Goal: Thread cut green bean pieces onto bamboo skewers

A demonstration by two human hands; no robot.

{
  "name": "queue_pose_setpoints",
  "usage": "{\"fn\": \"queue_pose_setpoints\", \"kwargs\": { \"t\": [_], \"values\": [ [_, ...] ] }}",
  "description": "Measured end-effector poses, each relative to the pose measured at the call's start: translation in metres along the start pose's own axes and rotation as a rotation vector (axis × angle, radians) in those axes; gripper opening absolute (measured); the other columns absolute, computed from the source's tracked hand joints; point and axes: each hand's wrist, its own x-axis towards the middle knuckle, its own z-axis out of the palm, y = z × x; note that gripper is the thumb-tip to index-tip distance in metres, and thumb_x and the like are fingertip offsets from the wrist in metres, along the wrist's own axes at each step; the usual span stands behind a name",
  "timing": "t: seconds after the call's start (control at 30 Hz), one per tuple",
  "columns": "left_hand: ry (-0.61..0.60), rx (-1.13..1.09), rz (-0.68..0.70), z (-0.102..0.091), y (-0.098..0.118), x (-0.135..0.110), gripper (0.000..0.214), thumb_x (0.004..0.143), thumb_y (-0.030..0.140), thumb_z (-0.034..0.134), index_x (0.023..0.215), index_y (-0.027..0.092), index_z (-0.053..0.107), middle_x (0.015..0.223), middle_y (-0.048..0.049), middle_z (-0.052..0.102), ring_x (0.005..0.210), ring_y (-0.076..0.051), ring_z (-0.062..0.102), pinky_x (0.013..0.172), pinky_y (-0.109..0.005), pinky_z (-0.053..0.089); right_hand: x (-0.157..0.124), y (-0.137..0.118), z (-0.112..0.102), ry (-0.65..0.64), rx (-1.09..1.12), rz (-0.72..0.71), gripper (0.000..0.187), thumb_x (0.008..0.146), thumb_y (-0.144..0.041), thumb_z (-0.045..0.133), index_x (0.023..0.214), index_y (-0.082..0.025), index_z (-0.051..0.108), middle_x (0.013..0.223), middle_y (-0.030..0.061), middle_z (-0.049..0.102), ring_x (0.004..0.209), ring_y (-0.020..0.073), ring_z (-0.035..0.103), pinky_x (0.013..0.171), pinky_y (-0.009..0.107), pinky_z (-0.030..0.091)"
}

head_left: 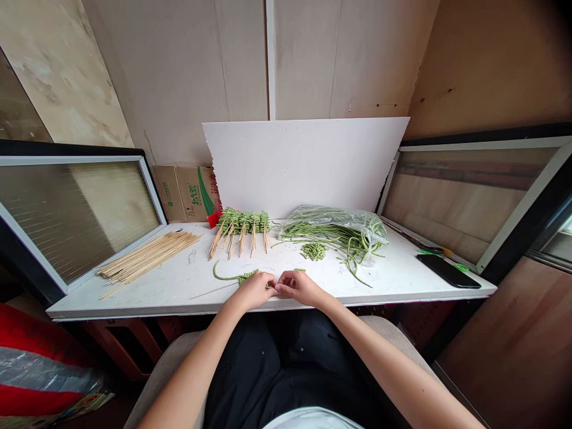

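Near the front edge of the white table, my left hand [259, 288] is closed around a long green bean [226, 277], whose tail curls out to the left on the tabletop. Folded bean [246, 276] shows just behind that hand. A thin stick [213, 291] lies to its left, its right end hidden by my hand. My right hand [298, 286] pinches at the fingertips, meeting the left fingers where a bit of green shows. A short green piece [300, 270] lies behind the right hand. The fingers hide most of what is between them.
Behind stand bundles of beans on skewers [243, 221]. Loose bamboo skewers [149, 256] lie at left. A clear bag of long beans [333, 226] and a small bean pile [314, 251] are at right, with a black phone [448, 271]. A cardboard box [185, 192] and white board [308, 167] stand behind.
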Motion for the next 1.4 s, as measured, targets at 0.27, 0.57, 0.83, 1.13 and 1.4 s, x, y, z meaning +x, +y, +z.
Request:
{"fn": "queue_pose_setpoints", "kwargs": {
  "t": [0.27,0.57,0.83,1.13,1.4],
  "values": [
    [-0.007,0.011,-0.014,-0.003,0.005,-0.001,0.019,0.089,0.038,0.066,0.086,0.022,0.075,0.099,-0.0067,0.079,0.092,-0.026,0.070,0.077,-0.030,0.048,0.000,0.002,0.000,0.003,-0.001,-0.001,0.039,0.094,-0.057,0.068,0.091,-0.019,0.073,0.077,0.0040,0.074,0.067,0.0151,0.062,0.063,0.025,0.045],
    [-0.002,-0.006,0.001,-0.002,0.002,-0.001,0.016,0.089,0.031,0.062,0.085,0.022,0.075,0.093,-0.0054,0.078,0.088,-0.023,0.068,0.075,-0.029,0.046,0.000,0.002,0.000,0.008,0.007,0.001,0.040,0.095,-0.057,0.067,0.091,-0.018,0.074,0.077,0.0040,0.074,0.066,0.0147,0.061,0.062,0.025,0.044],
    [0.012,0.013,0.018,-0.003,0.000,0.000,0.019,0.091,0.028,0.057,0.088,0.022,0.075,0.085,-0.0043,0.075,0.079,-0.021,0.064,0.071,-0.028,0.044,0.000,0.000,-0.005,-0.001,0.080,-0.007,0.042,0.083,-0.061,0.079,0.090,-0.019,0.076,0.079,0.0036,0.074,0.068,0.0154,0.061,0.063,0.026,0.045],
    [0.017,-0.039,0.041,-0.004,0.000,0.001,0.018,0.093,0.023,0.056,0.088,0.023,0.073,0.084,-0.0018,0.075,0.079,-0.019,0.065,0.073,-0.027,0.043,0.002,0.001,-0.010,0.040,0.067,0.003,0.038,0.079,-0.055,0.084,0.092,-0.019,0.077,0.084,0.0049,0.076,0.077,0.0192,0.067,0.068,0.029,0.049],
    [0.119,-0.055,0.072,-0.004,-0.003,0.003,0.020,0.097,0.034,0.059,0.098,0.023,0.075,0.095,-0.0047,0.078,0.089,-0.022,0.069,0.080,-0.030,0.049,0.003,0.001,-0.011,0.154,-0.040,-0.112,0.035,0.088,-0.055,0.077,0.096,-0.021,0.078,0.091,0.0072,0.075,0.081,0.0198,0.065,0.072,0.031,0.050]
  ]
}}
